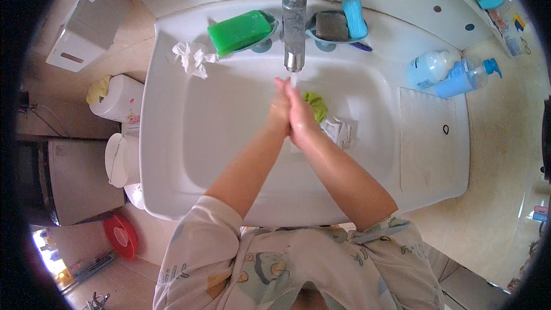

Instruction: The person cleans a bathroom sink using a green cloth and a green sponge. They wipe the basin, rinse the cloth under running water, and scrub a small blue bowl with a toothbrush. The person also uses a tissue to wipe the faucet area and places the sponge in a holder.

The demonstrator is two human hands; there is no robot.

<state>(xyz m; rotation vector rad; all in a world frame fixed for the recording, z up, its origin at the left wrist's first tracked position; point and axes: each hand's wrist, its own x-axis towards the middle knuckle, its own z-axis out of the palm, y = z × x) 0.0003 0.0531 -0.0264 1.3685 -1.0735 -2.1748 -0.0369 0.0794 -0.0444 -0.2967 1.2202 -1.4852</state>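
Under the chrome faucet, my left hand and my right hand are pressed together palm to palm, fingers towards the spout. Both look wet, and neither shows an object in it. Water seems to fall at the fingertips. Just right of my right hand, a yellow-green cloth and a white cloth lie in the white washbasin. Behind, a green soap bar rests on a dish left of the faucet; a dark soap bar and a blue bar share the right dish.
Crumpled white tissue lies on the basin's back left ledge. Two bottles with blue liquid and [a] white mat holding a black hair tie are on the right. A white bucket stands beyond the left rim.
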